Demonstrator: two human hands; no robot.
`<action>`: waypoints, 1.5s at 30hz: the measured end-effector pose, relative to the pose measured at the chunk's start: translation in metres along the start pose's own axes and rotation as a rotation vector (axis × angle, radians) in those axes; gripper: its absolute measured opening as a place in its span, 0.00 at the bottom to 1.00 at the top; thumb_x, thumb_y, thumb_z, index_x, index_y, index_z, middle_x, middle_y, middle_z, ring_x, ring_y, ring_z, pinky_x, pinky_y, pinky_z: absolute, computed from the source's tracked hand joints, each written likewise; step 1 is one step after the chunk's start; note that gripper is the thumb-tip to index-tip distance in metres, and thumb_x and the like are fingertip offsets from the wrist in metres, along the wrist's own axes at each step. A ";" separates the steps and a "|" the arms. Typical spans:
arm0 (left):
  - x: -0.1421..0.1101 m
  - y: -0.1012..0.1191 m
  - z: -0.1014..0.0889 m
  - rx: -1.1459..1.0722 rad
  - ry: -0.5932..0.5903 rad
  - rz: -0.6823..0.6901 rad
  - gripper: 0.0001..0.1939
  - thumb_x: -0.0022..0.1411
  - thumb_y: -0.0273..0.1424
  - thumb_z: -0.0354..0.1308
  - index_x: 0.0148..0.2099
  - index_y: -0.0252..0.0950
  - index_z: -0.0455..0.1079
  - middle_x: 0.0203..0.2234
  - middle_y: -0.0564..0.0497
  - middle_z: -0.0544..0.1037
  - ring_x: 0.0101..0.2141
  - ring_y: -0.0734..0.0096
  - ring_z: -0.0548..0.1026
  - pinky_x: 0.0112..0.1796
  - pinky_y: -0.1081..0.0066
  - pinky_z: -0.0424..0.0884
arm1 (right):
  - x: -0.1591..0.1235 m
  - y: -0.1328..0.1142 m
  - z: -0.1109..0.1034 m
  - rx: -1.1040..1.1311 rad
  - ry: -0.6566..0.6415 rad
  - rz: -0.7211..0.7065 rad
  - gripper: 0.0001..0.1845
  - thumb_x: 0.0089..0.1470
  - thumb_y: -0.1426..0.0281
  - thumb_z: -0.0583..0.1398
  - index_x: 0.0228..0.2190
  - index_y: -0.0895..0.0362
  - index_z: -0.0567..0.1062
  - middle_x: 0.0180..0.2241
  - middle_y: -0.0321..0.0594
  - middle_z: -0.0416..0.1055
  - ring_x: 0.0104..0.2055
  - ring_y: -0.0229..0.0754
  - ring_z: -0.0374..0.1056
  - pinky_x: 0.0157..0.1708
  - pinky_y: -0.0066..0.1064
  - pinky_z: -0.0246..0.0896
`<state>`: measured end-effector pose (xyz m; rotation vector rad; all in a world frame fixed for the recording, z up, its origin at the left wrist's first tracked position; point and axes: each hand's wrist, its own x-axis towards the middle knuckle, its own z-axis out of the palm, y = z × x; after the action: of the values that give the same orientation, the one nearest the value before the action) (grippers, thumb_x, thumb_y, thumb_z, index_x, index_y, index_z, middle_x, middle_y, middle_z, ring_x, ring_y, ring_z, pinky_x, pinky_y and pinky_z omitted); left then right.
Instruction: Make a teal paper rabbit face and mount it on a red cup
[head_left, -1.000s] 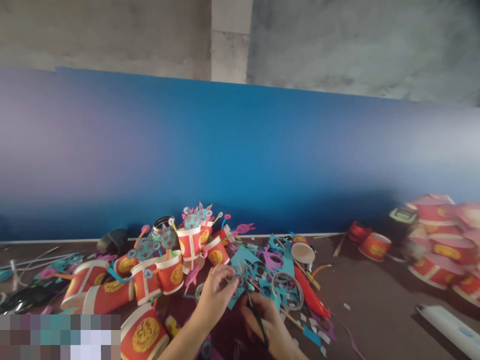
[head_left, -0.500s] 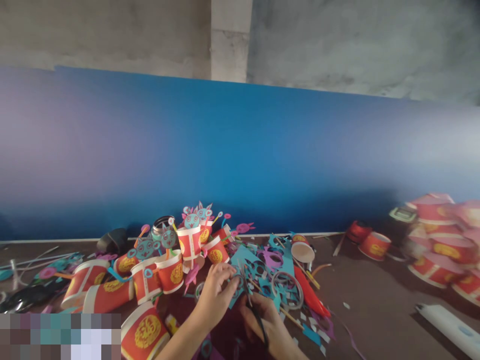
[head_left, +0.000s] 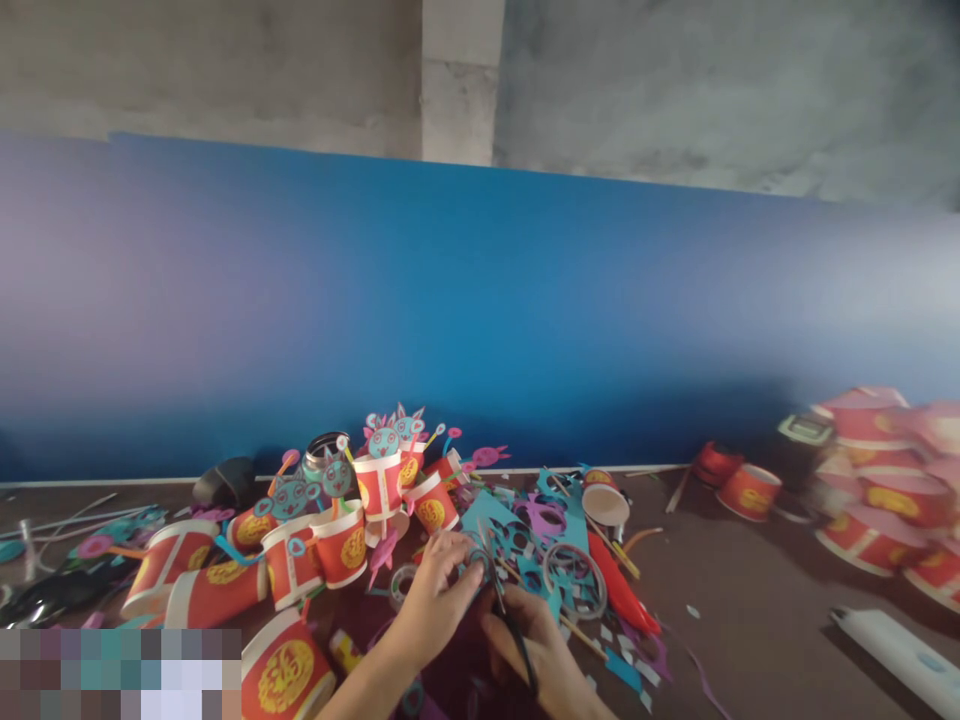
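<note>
My right hand [head_left: 529, 640] is closed round the black handles of a pair of scissors [head_left: 514, 640], whose blades point up and away from me. Opposite it, my left hand [head_left: 439, 600] pinches a small blue paper piece [head_left: 480, 572] right at the blades. Fingers cover much of that piece, so its full outline is hidden. Just beyond both hands lies a heap of cut blue paper [head_left: 517, 535] with round holes in it, mixed with purple paper scraps [head_left: 546, 518].
Red paper cups [head_left: 341, 545] with straws and paper faces crowd the left. A roll of tape [head_left: 574, 582] and a red pointed object [head_left: 619, 585] lie right of the heap. Further right are stacked red cups [head_left: 874, 490] and a white device [head_left: 896, 655]. A blue partition [head_left: 465, 320] stands behind.
My left hand has shifted very slightly, and the blue paper piece has turned a little at the blades. My right hand stays nearly in place with the scissors.
</note>
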<state>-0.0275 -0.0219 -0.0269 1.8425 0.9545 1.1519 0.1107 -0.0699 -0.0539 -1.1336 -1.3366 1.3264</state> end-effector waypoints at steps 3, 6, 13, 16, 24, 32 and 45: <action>0.001 -0.004 -0.001 -0.035 -0.009 -0.023 0.08 0.58 0.34 0.52 0.31 0.37 0.69 0.36 0.45 0.71 0.41 0.62 0.68 0.45 0.63 0.64 | 0.001 0.000 0.000 -0.011 0.001 -0.006 0.28 0.43 0.45 0.59 0.23 0.58 0.65 0.11 0.28 0.58 0.13 0.29 0.51 0.13 0.22 0.44; 0.001 -0.006 -0.003 -0.043 -0.038 -0.058 0.09 0.57 0.35 0.52 0.31 0.36 0.69 0.37 0.45 0.71 0.42 0.60 0.68 0.45 0.64 0.64 | 0.001 -0.001 0.000 -0.037 0.000 0.002 0.29 0.42 0.43 0.59 0.22 0.58 0.65 0.10 0.27 0.56 0.11 0.28 0.49 0.12 0.22 0.43; 0.004 -0.002 -0.011 -0.048 -0.094 -0.112 0.10 0.55 0.36 0.52 0.26 0.36 0.68 0.38 0.44 0.70 0.43 0.60 0.67 0.47 0.63 0.61 | 0.002 0.000 -0.001 -0.037 -0.026 0.013 0.28 0.42 0.44 0.59 0.22 0.58 0.65 0.09 0.26 0.55 0.11 0.28 0.48 0.11 0.21 0.44; 0.005 0.002 -0.015 -0.043 -0.134 -0.127 0.11 0.54 0.36 0.53 0.24 0.36 0.68 0.37 0.45 0.71 0.43 0.60 0.67 0.47 0.64 0.61 | 0.002 0.003 -0.001 -0.021 -0.058 0.000 0.27 0.44 0.45 0.59 0.23 0.59 0.66 0.09 0.27 0.57 0.11 0.28 0.50 0.11 0.20 0.44; 0.007 0.010 -0.024 -0.005 -0.212 -0.145 0.12 0.54 0.35 0.52 0.22 0.37 0.69 0.37 0.46 0.71 0.45 0.60 0.66 0.48 0.63 0.59 | 0.000 -0.001 0.001 -0.025 -0.064 0.034 0.26 0.44 0.47 0.60 0.21 0.58 0.65 0.09 0.26 0.56 0.10 0.28 0.49 0.11 0.20 0.42; 0.008 0.006 -0.025 0.029 -0.191 -0.149 0.12 0.54 0.35 0.53 0.22 0.37 0.70 0.37 0.46 0.72 0.43 0.61 0.68 0.46 0.64 0.62 | 0.000 -0.007 0.000 -0.059 -0.059 0.043 0.26 0.43 0.47 0.60 0.20 0.58 0.64 0.09 0.26 0.55 0.11 0.28 0.49 0.11 0.20 0.43; 0.005 0.006 -0.011 0.003 -0.028 -0.105 0.13 0.54 0.34 0.53 0.20 0.38 0.59 0.33 0.47 0.72 0.40 0.61 0.68 0.44 0.62 0.62 | 0.001 0.003 0.000 -0.003 -0.012 0.019 0.29 0.41 0.44 0.60 0.24 0.60 0.68 0.10 0.28 0.58 0.11 0.29 0.51 0.12 0.21 0.45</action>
<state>-0.0352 -0.0174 -0.0163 1.7846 1.0245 1.0592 0.1102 -0.0689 -0.0566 -1.1449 -1.3400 1.3470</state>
